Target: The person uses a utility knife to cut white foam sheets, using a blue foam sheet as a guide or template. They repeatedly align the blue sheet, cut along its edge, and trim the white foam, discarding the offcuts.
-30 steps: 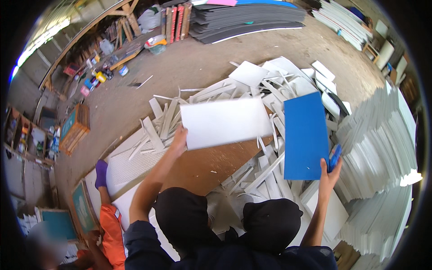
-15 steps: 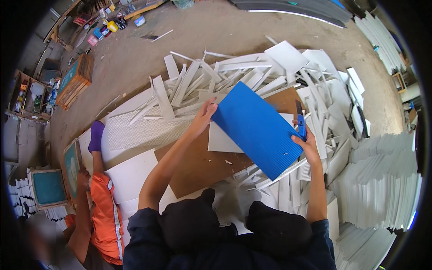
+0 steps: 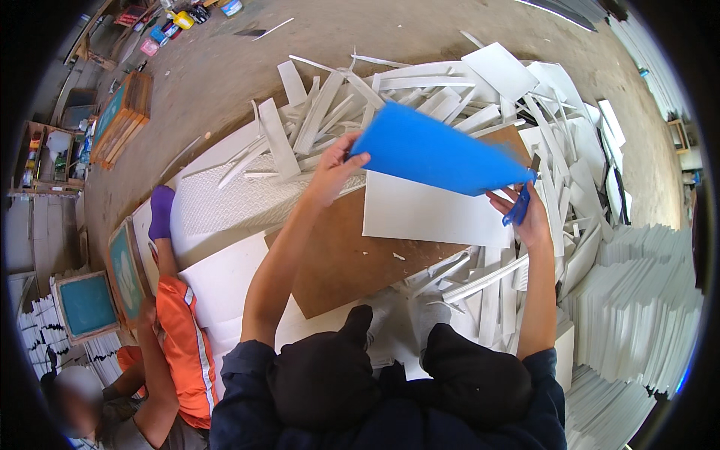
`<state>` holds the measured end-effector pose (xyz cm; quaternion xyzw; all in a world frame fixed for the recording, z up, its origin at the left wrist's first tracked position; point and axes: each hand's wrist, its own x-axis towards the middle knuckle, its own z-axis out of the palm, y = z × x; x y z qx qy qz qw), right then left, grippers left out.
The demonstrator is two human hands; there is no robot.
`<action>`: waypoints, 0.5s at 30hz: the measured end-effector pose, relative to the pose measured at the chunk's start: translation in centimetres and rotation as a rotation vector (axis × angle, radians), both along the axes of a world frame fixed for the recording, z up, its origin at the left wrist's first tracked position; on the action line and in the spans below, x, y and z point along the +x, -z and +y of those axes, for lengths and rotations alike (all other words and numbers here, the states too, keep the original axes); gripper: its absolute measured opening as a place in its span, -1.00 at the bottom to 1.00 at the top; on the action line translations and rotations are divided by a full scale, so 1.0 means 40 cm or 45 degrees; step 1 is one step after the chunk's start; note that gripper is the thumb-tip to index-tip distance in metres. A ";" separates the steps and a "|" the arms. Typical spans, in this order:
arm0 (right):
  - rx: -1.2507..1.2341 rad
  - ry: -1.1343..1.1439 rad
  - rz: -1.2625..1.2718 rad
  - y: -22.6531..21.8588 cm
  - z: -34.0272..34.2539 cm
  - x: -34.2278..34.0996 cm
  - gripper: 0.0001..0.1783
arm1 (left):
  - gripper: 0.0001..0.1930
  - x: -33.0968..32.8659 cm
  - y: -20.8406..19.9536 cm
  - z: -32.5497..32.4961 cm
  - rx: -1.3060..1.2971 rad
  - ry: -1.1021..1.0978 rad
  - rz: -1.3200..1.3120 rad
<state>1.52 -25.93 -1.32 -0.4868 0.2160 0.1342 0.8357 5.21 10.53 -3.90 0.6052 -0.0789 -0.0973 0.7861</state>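
Between my two hands hangs a blue corrugated plastic sheet (image 3: 435,150), tilted and raised over the boards. My left hand (image 3: 337,163) is closed on its left end, thumb and fingers pinching the edge. At the other end my right hand (image 3: 529,214) grips the sheet's right corner and also keeps a blue utility knife (image 3: 517,204) in the palm, its blade showing above. Below the sheet a white board (image 3: 427,214) lies on a brown board (image 3: 337,262).
Heaped white offcut strips (image 3: 330,112) surround the boards. Tall stacks of white sheets (image 3: 637,300) stand at right. At left a person in orange trousers (image 3: 186,349) sits beside framed green screens (image 3: 86,304). Wooden frames (image 3: 120,124) are stacked on the floor beyond.
The blue sheet has swung up and tilted away, with its right end raised along with my right hand. More of the white board beneath it now shows.
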 end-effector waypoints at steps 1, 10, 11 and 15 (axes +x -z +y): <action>0.032 0.005 -0.004 -0.009 0.012 0.006 -0.63 | -0.70 -0.004 0.007 0.011 -0.010 0.089 0.011; -0.336 0.122 -0.273 -0.027 0.005 -0.034 -0.85 | -0.60 -0.014 0.074 0.009 0.024 0.068 -0.060; -0.389 0.122 -0.279 -0.018 0.015 -0.051 -0.80 | -0.58 -0.028 0.105 -0.004 -0.029 0.041 -0.004; -0.626 0.131 -0.245 0.076 0.002 -0.125 -0.42 | -0.50 -0.095 0.210 -0.032 0.057 -0.098 0.006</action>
